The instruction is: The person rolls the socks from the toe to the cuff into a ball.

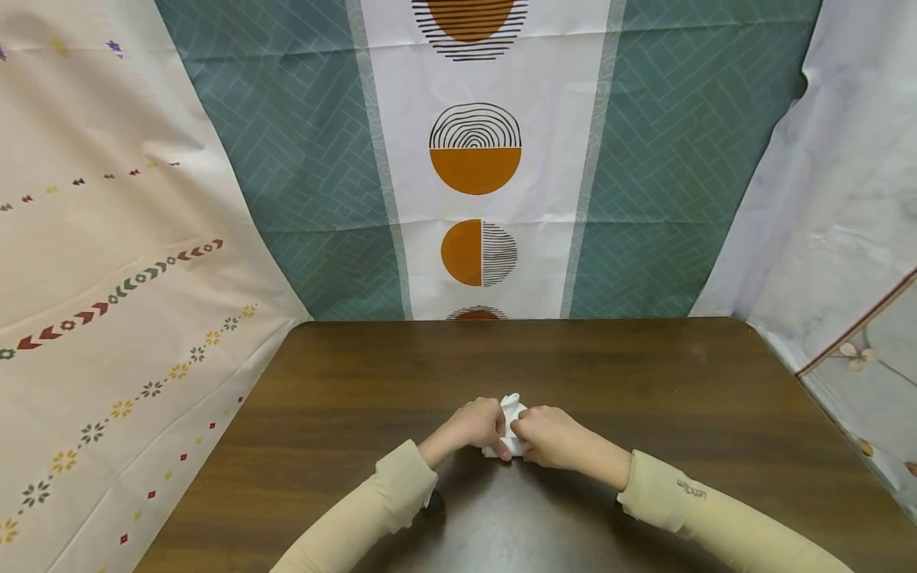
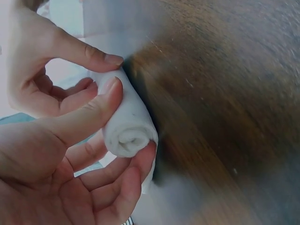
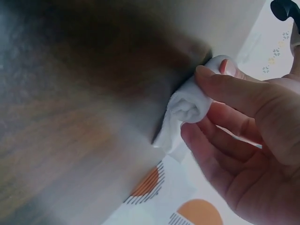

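Note:
A white cloth (image 1: 511, 407) lies on the dark wooden table, partly rolled up, with a loose flat part reaching away from the person. In the left wrist view the roll (image 2: 133, 110) shows its spiral end. My left hand (image 1: 476, 424) grips the roll's left end, thumb on top and fingers curled at its side. At the right end my right hand (image 1: 555, 436) pinches the roll between thumb and fingers. The right wrist view shows that end of the cloth (image 3: 191, 102) coiled too. Both thumbs lie close together, and the hands cover much of the cloth in the head view.
The brown table (image 1: 372, 358) has rounded far corners. Behind it hangs a green and white curtain (image 1: 652, 159) with orange circles. Patterned cream fabric (image 1: 129, 278) hangs at the left, pale floral fabric (image 1: 860, 207) at the right. A dark device (image 3: 282, 9) sits by the left wrist.

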Demonstrator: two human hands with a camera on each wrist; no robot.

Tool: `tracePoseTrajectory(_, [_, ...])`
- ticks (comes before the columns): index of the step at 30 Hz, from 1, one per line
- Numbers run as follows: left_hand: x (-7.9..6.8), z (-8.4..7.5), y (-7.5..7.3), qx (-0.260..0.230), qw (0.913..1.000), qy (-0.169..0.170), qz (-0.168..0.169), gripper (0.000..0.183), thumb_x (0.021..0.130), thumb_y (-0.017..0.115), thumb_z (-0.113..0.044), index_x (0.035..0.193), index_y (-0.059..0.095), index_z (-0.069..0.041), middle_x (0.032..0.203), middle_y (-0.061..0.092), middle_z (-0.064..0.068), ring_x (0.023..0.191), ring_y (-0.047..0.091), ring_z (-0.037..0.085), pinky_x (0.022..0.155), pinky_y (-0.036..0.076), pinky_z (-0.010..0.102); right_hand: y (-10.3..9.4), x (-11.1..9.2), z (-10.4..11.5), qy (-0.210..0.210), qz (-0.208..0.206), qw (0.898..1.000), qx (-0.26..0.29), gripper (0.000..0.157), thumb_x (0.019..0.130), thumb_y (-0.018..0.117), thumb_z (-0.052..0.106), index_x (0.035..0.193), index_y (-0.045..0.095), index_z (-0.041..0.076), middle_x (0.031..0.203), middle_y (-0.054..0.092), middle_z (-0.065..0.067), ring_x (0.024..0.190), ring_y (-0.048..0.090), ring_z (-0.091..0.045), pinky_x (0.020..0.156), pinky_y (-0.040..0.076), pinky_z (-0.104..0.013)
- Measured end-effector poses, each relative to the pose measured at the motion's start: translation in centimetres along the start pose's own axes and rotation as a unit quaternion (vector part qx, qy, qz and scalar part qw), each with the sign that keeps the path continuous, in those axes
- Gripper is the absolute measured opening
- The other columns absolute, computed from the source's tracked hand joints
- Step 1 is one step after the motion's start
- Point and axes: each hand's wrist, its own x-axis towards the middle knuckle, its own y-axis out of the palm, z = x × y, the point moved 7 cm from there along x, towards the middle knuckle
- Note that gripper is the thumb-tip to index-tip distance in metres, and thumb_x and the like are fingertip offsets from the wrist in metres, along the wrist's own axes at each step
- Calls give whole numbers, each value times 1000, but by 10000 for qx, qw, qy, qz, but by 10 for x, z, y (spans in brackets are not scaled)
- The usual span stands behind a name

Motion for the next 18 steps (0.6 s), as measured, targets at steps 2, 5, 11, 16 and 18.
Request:
tracePoseTrajectory(2, [0,1,0,-82,10000,48,19,36,62,90,-29,57,57,-15,59,50,-8,53,44,8,48,35,23,1,0,0,-38,-11,10000,-66,33,62,87,16,73,56,14,69,57,2,59,54,-14,51,41,-28])
tracePoseTrajectory(5, [0,3,-1,-247,9996,119,54,35,62,90,-28,58,58,-14,58,50,-8,54,44,8,49,35,22,2,0,0,-108,-26,9999,-108,30,63,86,16,72,57,14,68,57,2,58,53,-14,51,41,-27])
tracePoseTrajectory(11, [0,5,0,-511,9984,240,65,34,62,91,-26,60,60,-12,55,50,-8,53,44,7,49,36,20,1,2,1,-387,-94,9992,-78,26,63,83,13,71,58,12,66,58,1,54,52,-13,49,40,-26])
tracePoseTrajectory(16, [-1,5,0,-542,9977,391,-77,33,62,91,-26,62,60,-13,57,51,-9,54,44,6,50,36,19,2,7,-3,-498,138,9986,100,25,64,80,12,65,55,15,58,50,8,51,38,-6,46,32,-22])
tracePoseTrajectory(18, [-2,4,0,-499,9975,476,-151,33,62,91,-26,62,60,-12,58,51,-9,54,44,6,50,36,19,3,8,-7,-473,264,9983,235,28,65,79,12,62,52,16,56,42,11,52,31,-5,47,28,-20])
